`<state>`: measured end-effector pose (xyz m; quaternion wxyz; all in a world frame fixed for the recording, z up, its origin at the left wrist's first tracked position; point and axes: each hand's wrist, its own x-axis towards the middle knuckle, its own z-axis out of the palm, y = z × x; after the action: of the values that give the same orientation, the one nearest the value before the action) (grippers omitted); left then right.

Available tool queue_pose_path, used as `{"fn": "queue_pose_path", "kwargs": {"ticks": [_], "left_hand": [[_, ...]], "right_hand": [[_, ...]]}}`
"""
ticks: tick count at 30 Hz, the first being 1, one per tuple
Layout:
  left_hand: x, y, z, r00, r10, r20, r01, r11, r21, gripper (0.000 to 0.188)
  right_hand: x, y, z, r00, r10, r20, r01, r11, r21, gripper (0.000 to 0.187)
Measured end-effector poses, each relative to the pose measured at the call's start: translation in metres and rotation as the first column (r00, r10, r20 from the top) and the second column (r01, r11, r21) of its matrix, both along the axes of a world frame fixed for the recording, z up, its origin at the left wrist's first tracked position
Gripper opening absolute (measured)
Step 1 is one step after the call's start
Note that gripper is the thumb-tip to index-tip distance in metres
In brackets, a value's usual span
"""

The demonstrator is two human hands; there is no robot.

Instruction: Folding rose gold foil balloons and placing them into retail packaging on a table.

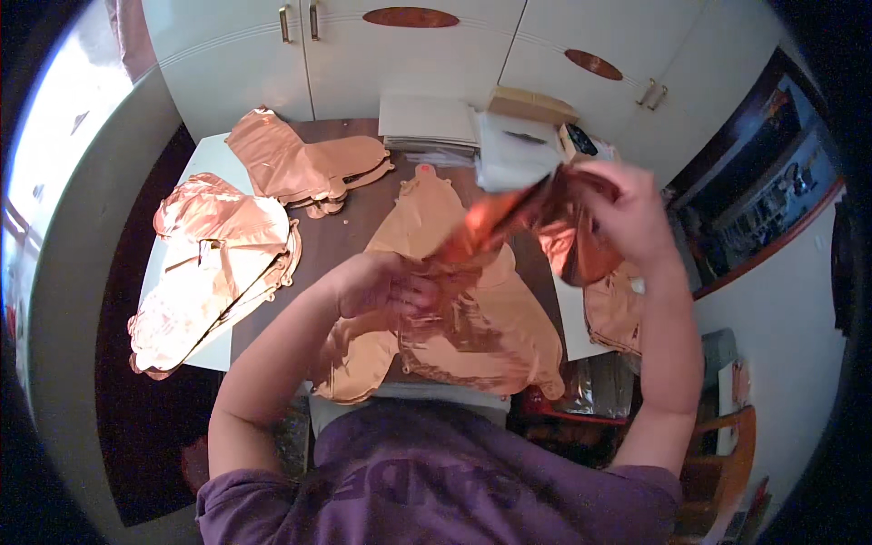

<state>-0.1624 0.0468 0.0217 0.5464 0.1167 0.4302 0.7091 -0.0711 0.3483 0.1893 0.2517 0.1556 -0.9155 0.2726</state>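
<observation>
My right hand [631, 209], raised at the right, is closed on a crumpled copper-coloured foil balloon [495, 218], deflated and smeared by motion. The balloon stretches down leftward to my left hand [386, 283], whose fingers curl around its lower end. Beneath both hands, flat rose-gold foil balloons [509, 322] with rounded lobes and small edge tabs lie spread on the brown table [350, 238]. My hands and the lifted foil hide part of them.
Stacks of flat rose-gold foil balloons lie at the far left [304, 159], near left [213, 263] and right [616, 309]. A stack of white boards [427, 123], a clear plastic packet [513, 150] and a cardboard box [534, 104] sit against the white cabinets [409, 54]. A wooden chair [736, 463] stands right.
</observation>
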Motion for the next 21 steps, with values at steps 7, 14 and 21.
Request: {"fn": "queue_pose_path", "kwargs": {"ticks": [7, 14, 21], "left_hand": [[-0.017, 0.013, 0.014, 0.906, 0.181, 0.382, -0.294, 0.919, 0.261, 0.106], [-0.051, 0.060, 0.019, 0.920, 0.393, 0.012, -0.388, 0.912, -0.133, 0.032], [-0.093, 0.078, -0.053, 0.810, 0.334, -0.483, -0.475, 0.856, -0.205, 0.035]], "right_hand": [[0.018, -0.041, 0.071, 0.896, 0.347, -0.279, -0.094, 0.760, 0.643, 0.021], [0.092, -0.068, 0.015, 0.887, 0.451, -0.104, -0.199, 0.576, 0.793, 0.029], [0.107, -0.051, -0.120, 0.949, 0.314, -0.037, -0.205, 0.700, 0.684, 0.026]]}}
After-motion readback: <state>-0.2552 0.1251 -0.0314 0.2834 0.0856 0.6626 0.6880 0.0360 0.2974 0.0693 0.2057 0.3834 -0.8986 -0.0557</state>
